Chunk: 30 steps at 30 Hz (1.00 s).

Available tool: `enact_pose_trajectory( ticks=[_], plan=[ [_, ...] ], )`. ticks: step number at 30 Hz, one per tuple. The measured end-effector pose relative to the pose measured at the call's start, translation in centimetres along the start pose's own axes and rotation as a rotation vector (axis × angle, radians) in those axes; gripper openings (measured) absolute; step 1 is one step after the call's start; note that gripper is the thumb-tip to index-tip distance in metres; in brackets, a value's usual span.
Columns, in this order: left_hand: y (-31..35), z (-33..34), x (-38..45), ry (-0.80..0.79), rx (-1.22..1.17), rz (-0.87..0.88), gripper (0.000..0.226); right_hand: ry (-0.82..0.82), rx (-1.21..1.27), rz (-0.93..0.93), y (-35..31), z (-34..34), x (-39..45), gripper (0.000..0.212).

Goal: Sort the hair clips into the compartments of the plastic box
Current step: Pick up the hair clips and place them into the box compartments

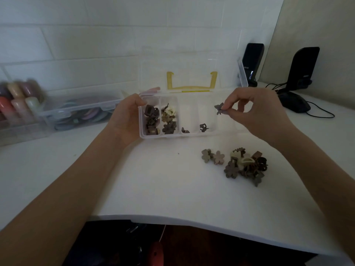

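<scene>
A clear plastic box (pixel 189 135) with several compartments stands open on the white table, its lid up against the wall. My left hand (pixel 126 118) grips the box's left end, thumb on the rim. The leftmost compartment holds dark square clips (pixel 150 120), the second holds flower clips (pixel 169 120), and the third and fourth each hold one small dark clip (pixel 203 127). My right hand (pixel 257 112) pinches a small grey butterfly clip (pixel 219 108) above the box's right part. A pile of unsorted clips (pixel 245 166) lies on the table in front of the box, at the right.
Two flower clips (pixel 213 156) lie just left of the pile. A clear bin of hair bands (pixel 80 112) and one of colourful rolls (pixel 17 104) stand at the left. Two black speakers (pixel 303 68) and a mouse (pixel 294 102) sit at the back right. The table's edge (pixel 172 219) runs close to me.
</scene>
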<state>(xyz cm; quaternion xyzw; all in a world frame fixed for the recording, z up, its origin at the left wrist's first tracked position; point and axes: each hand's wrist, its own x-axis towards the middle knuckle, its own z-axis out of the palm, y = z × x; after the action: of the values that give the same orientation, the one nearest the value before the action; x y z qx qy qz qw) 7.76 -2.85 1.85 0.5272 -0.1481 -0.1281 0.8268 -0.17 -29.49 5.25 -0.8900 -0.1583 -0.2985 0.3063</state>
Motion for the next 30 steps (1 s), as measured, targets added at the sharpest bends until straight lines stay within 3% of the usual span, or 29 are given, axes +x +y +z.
enact_pose_trajectory(
  ticks=[10, 14, 20, 27, 30],
  plan=[
    [-0.1, -0.3, 0.1, -0.001, -0.008, -0.001, 0.049, -0.095, -0.319, -0.007, 0.9, 0.3, 0.0, 0.025],
    [-0.2, -0.3, 0.2, 0.020, 0.001, -0.005, 0.047, -0.125, -0.280, -0.046, 0.5, 0.3, 0.0, 0.026],
    [-0.1, -0.3, 0.2, 0.029, -0.024, -0.011, 0.048, -0.379, 0.019, -0.156, -1.3, 0.1, -0.6, 0.018],
    [-0.1, -0.6, 0.3, -0.023, -0.026, -0.012, 0.059, -0.605, -0.184, -0.075, -1.7, 1.1, -1.1, 0.023],
    [-0.2, -0.4, 0.4, -0.030, -0.034, -0.012, 0.050, -0.629, -0.225, -0.083, -2.1, 1.2, -1.3, 0.019]
  ],
)
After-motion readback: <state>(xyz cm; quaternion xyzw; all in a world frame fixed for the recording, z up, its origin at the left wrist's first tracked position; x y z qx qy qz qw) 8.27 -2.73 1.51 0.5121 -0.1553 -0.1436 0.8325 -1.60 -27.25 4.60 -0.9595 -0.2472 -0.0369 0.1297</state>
